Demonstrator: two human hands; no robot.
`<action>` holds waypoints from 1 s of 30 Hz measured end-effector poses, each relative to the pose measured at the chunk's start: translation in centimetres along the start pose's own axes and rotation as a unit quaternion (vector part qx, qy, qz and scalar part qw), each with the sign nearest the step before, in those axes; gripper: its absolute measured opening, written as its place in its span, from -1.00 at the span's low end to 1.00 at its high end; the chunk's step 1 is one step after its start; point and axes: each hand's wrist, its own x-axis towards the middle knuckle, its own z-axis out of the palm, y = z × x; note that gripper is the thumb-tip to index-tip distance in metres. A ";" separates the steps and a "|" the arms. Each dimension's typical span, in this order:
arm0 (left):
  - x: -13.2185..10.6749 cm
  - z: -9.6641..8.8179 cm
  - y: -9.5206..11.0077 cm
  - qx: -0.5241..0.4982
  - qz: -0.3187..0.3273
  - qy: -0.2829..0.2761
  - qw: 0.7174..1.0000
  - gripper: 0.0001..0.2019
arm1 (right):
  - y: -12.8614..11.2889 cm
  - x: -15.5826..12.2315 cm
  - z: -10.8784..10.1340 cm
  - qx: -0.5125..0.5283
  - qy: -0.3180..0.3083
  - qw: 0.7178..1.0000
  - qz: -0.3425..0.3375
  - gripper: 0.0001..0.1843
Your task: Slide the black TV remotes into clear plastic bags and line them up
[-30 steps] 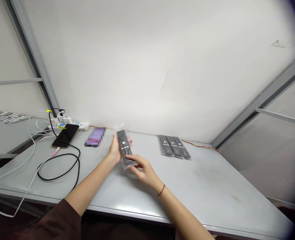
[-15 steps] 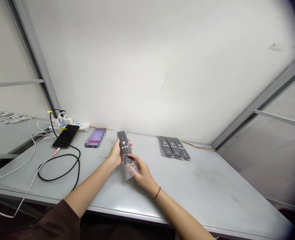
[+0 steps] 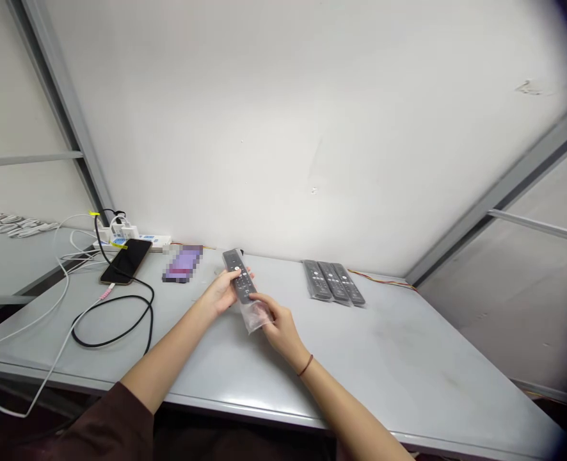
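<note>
Slim black plastic remote control (image 3: 239,276) in a clear plastic bag (image 3: 256,317) | you are holding it above the pale grey worktop (image 3: 399,358), your left hand (image 3: 223,292) gripping closed around its body | your right hand (image 3: 278,326) is gripping the bag's loose end | three bagged black remotes (image 3: 334,282) are lying off to your right

Work booth (image 3: 518,301), white wall panels (image 3: 283,128), grey table (image 3: 408,346), power strip (image 3: 132,241)
</note>
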 end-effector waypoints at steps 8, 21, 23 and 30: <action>0.4 -1.0 1.7 0.001 0.028 -0.038 0.999 -0.81 | -0.8 0.2 -1.3 0.018 -0.082 0.996 -0.014 -0.79; -0.8 -0.3 0.3 0.043 0.003 -0.123 0.991 -0.66 | -1.6 0.2 -1.8 0.026 -0.201 0.979 0.022 -0.64; -0.7 -0.5 0.3 0.040 0.002 -0.128 0.991 -0.66 | -1.7 0.2 -1.8 0.018 -0.200 0.979 0.013 -0.64; -1.2 -0.1 0.5 0.047 -0.021 -0.118 0.992 -0.72 | -1.6 0.3 -1.9 -0.006 -0.200 0.980 0.020 -0.66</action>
